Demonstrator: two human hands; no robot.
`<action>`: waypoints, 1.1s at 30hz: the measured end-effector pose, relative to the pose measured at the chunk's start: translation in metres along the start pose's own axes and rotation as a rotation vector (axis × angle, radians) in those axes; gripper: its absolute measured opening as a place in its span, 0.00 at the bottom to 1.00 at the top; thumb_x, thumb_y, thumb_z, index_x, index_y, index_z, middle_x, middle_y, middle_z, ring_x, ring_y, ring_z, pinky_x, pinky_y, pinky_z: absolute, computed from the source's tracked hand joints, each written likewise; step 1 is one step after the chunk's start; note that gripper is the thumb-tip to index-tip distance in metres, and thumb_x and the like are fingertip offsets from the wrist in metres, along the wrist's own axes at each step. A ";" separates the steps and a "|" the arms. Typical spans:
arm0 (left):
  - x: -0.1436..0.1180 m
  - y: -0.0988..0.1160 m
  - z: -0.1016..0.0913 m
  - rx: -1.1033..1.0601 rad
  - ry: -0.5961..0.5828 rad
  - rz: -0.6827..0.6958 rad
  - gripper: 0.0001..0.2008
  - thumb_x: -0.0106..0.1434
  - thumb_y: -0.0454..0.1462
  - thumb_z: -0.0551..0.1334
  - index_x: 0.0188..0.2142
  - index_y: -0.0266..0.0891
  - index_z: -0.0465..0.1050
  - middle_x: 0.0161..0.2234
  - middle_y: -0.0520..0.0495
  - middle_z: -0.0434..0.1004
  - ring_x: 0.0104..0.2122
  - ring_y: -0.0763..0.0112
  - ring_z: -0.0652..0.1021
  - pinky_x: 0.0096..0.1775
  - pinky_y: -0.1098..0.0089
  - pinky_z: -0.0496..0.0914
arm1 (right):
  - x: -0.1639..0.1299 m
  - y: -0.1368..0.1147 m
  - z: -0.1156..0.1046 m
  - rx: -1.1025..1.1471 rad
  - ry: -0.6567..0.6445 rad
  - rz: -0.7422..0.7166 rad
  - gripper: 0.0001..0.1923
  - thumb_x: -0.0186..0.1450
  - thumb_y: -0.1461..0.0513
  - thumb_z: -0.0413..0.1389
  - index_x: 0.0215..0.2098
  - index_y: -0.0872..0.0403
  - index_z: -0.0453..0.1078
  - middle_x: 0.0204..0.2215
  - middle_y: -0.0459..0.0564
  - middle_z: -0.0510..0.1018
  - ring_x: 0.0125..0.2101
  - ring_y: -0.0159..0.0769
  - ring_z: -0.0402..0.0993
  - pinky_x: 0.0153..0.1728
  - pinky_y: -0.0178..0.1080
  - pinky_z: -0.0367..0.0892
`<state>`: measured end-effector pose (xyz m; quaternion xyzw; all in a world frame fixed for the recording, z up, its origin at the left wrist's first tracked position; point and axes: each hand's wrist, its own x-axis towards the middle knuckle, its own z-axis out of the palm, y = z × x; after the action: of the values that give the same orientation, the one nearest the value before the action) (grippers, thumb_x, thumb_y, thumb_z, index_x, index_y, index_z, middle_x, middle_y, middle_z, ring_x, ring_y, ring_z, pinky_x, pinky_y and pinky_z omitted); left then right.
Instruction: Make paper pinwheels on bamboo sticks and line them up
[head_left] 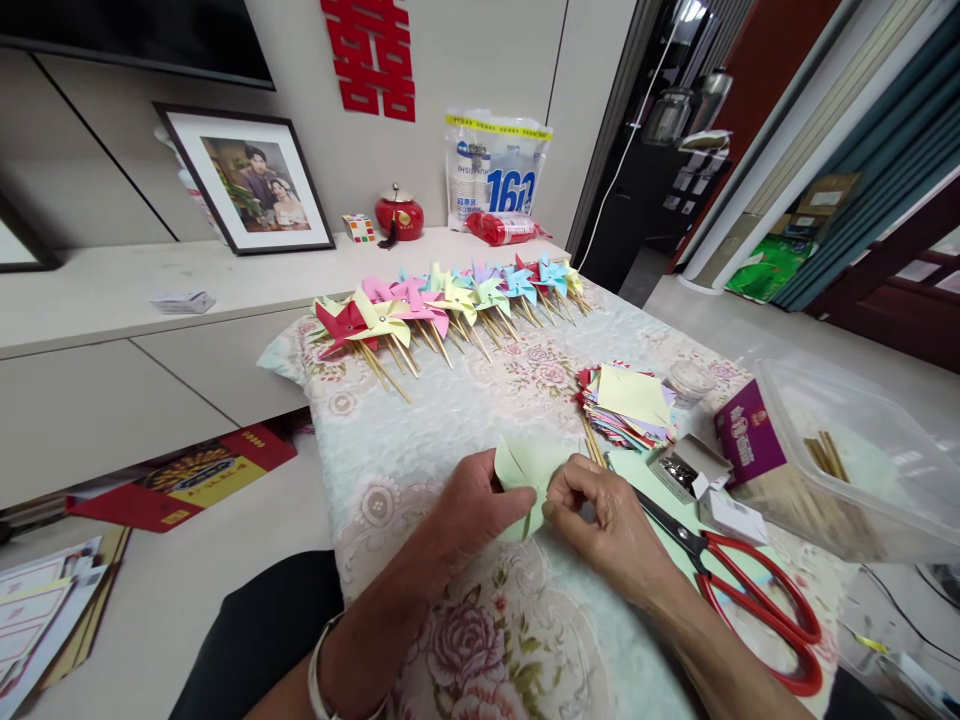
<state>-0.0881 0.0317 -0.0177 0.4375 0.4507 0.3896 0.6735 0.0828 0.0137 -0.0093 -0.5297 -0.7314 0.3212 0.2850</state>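
My left hand [472,515] and my right hand [607,525] both pinch a light green paper square [525,470], partly folded, just above the floral tablecloth [450,420]. The fingers of both hands meet at the paper's lower middle. A stack of coloured paper squares [628,405] lies just beyond my right hand, with thin wooden sticks [592,440] poking out beside it. A row of several finished paper pinwheels [442,300] on sticks lies across the far part of the cloth.
Red-handled scissors [757,590] lie right of my right hand. A small open box of pins [686,470], a purple box [746,430] and a clear plastic tub [847,460] with sticks stand at the right. A low cabinet [112,290] holds a framed photo [247,185].
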 end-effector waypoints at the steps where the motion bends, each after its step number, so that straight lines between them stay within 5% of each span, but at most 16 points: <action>1: 0.000 0.000 0.000 0.001 0.000 -0.002 0.08 0.45 0.35 0.65 0.28 0.37 0.70 0.25 0.52 0.73 0.25 0.73 0.70 0.28 0.72 0.64 | 0.000 0.000 0.000 0.002 -0.002 0.002 0.07 0.58 0.65 0.51 0.23 0.53 0.63 0.24 0.43 0.65 0.25 0.31 0.62 0.27 0.35 0.54; 16: 0.000 0.000 -0.004 0.069 0.006 0.012 0.08 0.45 0.35 0.65 0.28 0.37 0.73 0.23 0.51 0.73 0.26 0.68 0.73 0.29 0.70 0.66 | 0.000 -0.003 -0.001 0.065 0.000 0.020 0.09 0.61 0.61 0.56 0.23 0.53 0.68 0.23 0.43 0.67 0.25 0.32 0.64 0.26 0.35 0.56; 19: -0.002 0.002 -0.008 0.053 -0.014 -0.006 0.09 0.46 0.35 0.65 0.30 0.36 0.75 0.24 0.50 0.75 0.26 0.67 0.73 0.29 0.69 0.67 | -0.001 0.000 -0.006 0.147 0.154 0.009 0.10 0.64 0.56 0.57 0.28 0.53 0.72 0.24 0.45 0.70 0.26 0.33 0.65 0.28 0.37 0.60; 22: -0.004 0.005 -0.013 0.051 -0.107 -0.043 0.10 0.47 0.34 0.64 0.32 0.36 0.77 0.25 0.49 0.77 0.26 0.68 0.74 0.29 0.69 0.66 | -0.001 0.003 -0.013 0.212 0.322 -0.032 0.12 0.65 0.56 0.59 0.45 0.51 0.74 0.37 0.50 0.76 0.38 0.39 0.71 0.38 0.40 0.65; 26: -0.006 0.005 -0.016 0.132 -0.228 -0.060 0.10 0.48 0.33 0.62 0.32 0.36 0.77 0.26 0.50 0.76 0.25 0.70 0.73 0.28 0.71 0.65 | 0.000 0.004 -0.020 0.352 0.086 -0.009 0.30 0.64 0.57 0.60 0.64 0.49 0.62 0.46 0.52 0.77 0.46 0.42 0.72 0.47 0.45 0.66; 29: -0.005 0.002 -0.015 0.204 -0.248 -0.019 0.10 0.48 0.32 0.60 0.32 0.37 0.76 0.26 0.52 0.75 0.25 0.72 0.71 0.27 0.72 0.63 | -0.001 0.000 -0.018 0.425 -0.138 0.042 0.36 0.64 0.59 0.60 0.68 0.51 0.56 0.39 0.48 0.77 0.38 0.39 0.74 0.40 0.41 0.69; 33: -0.005 0.002 -0.012 0.308 -0.256 0.028 0.09 0.49 0.31 0.60 0.31 0.37 0.75 0.25 0.53 0.74 0.25 0.72 0.70 0.27 0.72 0.61 | -0.003 -0.004 -0.011 0.299 -0.192 0.104 0.39 0.61 0.64 0.59 0.69 0.49 0.54 0.34 0.45 0.75 0.31 0.36 0.71 0.30 0.36 0.66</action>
<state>-0.1010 0.0303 -0.0173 0.5876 0.4097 0.2667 0.6448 0.0891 0.0114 0.0007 -0.4855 -0.6711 0.4895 0.2726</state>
